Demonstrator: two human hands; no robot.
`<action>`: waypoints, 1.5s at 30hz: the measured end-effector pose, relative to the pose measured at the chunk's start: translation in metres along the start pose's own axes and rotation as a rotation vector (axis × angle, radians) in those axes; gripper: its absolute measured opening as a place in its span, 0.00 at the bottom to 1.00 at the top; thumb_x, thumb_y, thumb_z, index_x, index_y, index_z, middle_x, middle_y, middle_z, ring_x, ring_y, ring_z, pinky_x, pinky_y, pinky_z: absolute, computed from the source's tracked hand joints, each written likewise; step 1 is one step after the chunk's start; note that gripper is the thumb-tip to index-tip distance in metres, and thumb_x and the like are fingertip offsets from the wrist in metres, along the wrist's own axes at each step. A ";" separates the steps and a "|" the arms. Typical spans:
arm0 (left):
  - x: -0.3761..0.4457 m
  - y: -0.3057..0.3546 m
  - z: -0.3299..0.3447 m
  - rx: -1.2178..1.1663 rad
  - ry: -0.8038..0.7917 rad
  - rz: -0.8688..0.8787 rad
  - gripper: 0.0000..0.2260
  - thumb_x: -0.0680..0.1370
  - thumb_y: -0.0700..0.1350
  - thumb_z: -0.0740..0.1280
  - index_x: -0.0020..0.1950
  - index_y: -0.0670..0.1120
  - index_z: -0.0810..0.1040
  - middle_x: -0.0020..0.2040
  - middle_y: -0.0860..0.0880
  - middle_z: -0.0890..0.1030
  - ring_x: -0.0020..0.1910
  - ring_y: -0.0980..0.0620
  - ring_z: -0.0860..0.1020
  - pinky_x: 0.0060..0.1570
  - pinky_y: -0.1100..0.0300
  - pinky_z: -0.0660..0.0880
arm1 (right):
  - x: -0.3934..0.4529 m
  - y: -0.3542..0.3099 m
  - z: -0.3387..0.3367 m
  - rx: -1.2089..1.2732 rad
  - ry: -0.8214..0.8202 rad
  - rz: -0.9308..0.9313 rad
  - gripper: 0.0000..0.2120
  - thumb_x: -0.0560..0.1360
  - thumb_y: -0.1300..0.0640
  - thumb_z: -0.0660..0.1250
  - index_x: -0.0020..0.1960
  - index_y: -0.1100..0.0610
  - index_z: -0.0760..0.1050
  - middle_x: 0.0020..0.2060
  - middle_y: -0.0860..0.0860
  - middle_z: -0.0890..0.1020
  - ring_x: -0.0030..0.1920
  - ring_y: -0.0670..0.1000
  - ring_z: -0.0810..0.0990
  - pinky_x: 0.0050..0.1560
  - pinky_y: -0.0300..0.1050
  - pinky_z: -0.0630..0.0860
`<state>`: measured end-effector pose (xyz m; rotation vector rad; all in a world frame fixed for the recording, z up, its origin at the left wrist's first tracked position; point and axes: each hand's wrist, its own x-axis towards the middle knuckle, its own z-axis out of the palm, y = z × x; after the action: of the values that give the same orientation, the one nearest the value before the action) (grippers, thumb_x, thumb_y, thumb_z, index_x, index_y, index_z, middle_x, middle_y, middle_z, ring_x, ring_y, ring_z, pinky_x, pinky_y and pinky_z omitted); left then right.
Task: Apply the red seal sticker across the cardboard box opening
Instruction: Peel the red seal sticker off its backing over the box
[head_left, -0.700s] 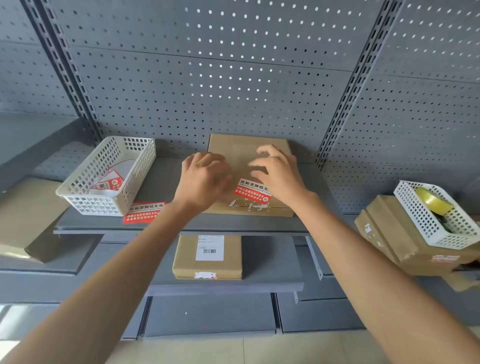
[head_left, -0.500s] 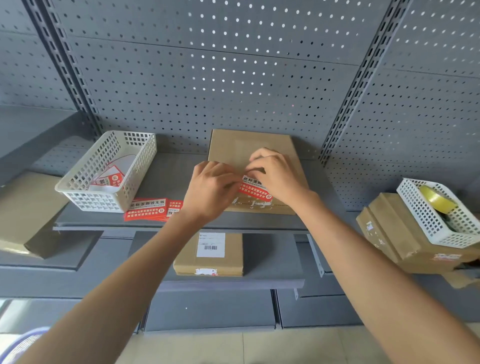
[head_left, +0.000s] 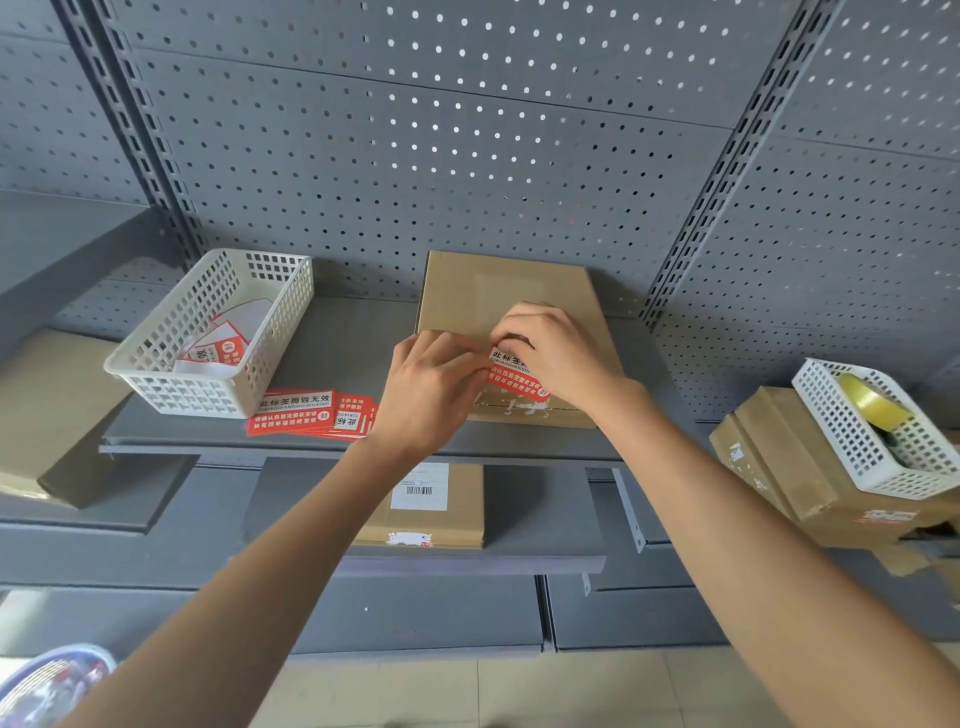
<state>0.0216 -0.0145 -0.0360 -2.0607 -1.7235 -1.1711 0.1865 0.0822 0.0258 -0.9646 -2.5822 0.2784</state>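
grey shelf (head_left: 343, 358): bears all below.
cardboard box (head_left: 498, 296): flat, stiff, lying at the shelf's front edge; likely firm enough to press on.
white basket (head_left: 218, 332): left, holding sticker scraps.
spare stickers (head_left: 306, 413): fanned beside it.
left hand (head_left: 431, 387), right hand (head_left: 558, 356): fingers curled, pinching the sticker's ends.
red seal sticker (head_left: 511, 376): thin, limp, tacky; best held by its edges.

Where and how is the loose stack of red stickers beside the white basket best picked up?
Probably by its front edge. The stack of red stickers lies flat and fanned at the shelf lip, so fingers can come from the front and pinch the edge. The white basket blocks its back left, and the left hand crowds its right end.
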 end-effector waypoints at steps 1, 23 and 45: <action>0.000 0.000 0.000 0.005 -0.001 0.004 0.06 0.79 0.48 0.69 0.54 0.50 0.84 0.57 0.53 0.82 0.55 0.46 0.78 0.59 0.47 0.70 | 0.000 0.000 -0.001 -0.001 -0.008 0.000 0.07 0.79 0.59 0.67 0.49 0.51 0.83 0.49 0.46 0.82 0.51 0.51 0.78 0.52 0.55 0.77; -0.001 -0.001 0.004 0.061 0.010 0.034 0.09 0.78 0.45 0.69 0.58 0.53 0.84 0.56 0.51 0.80 0.54 0.44 0.76 0.55 0.46 0.69 | 0.025 -0.012 -0.008 -0.197 -0.290 0.084 0.07 0.83 0.55 0.60 0.47 0.49 0.72 0.52 0.47 0.73 0.55 0.53 0.75 0.53 0.55 0.74; 0.039 0.028 -0.003 -0.033 -0.115 -0.468 0.04 0.74 0.49 0.68 0.42 0.52 0.81 0.44 0.54 0.79 0.52 0.48 0.72 0.51 0.53 0.60 | 0.015 -0.007 0.001 -0.210 -0.190 0.070 0.13 0.78 0.70 0.56 0.47 0.52 0.68 0.50 0.47 0.70 0.57 0.54 0.70 0.55 0.54 0.70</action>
<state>0.0455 0.0044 0.0015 -1.8241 -2.3432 -1.2201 0.1715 0.0868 0.0307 -1.1540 -2.7978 0.1234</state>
